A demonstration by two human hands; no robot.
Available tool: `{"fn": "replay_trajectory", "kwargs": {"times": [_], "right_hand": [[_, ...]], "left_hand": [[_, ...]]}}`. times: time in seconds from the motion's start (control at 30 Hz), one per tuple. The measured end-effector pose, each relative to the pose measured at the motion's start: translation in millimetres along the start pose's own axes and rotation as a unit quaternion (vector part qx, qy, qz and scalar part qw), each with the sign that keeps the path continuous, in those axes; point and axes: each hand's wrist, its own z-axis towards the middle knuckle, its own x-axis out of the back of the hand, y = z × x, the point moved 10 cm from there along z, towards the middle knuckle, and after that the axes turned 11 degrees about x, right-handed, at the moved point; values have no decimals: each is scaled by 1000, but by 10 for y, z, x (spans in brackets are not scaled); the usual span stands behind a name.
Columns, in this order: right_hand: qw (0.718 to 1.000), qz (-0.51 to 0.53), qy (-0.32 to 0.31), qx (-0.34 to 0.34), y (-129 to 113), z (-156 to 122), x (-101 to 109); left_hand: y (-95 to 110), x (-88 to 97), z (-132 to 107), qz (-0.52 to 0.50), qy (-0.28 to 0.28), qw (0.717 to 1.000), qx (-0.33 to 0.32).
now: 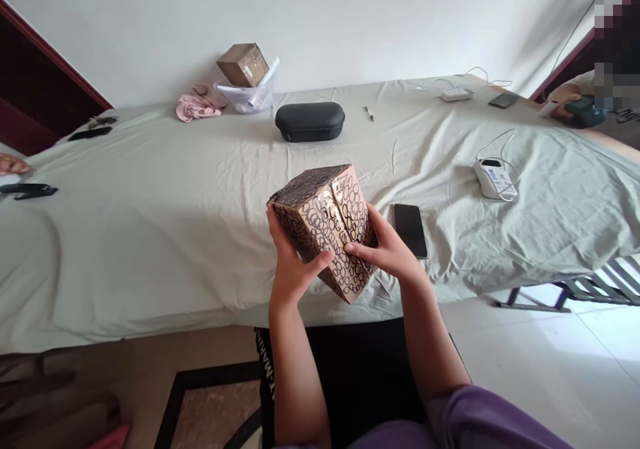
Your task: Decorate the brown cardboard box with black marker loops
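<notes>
Patterned box [327,226] sits tilted above the table's [150,236] near edge, open cloth all around; my left hand [293,269] and right hand [387,252] both grip it. Brown cardboard, black loops.

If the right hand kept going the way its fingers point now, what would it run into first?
The right hand points leftward, its fingers already pressed on the patterned box. Past the box, it would probably meet the left hand gripping the other side.
</notes>
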Motion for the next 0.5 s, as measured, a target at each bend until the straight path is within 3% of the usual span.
{"fn": "replay_trajectory", "kwargs": {"times": [0.13,0.23,0.3,0.37,0.43,0.5], "right_hand": [[998,2,9,-67,218,-23,199],[981,-112,65,-141,590,146,459],[947,-253,20,-197,885,352,467],[866,-423,-63,-258,1166,539,433],[836,-467,-74,-278,1314,704,413],[830,-473,-91,-283,1393,809,386]], "left_hand": [[-70,97,64,-47,7,999,-15],[-170,265,126,-122,25,992,-17],[-213,338,148,-157,30,987,-7],[-207,369,147,-167,35,985,-4],[-173,352,134,-166,33,986,-7],[-150,305,116,-166,26,986,-8]]}}
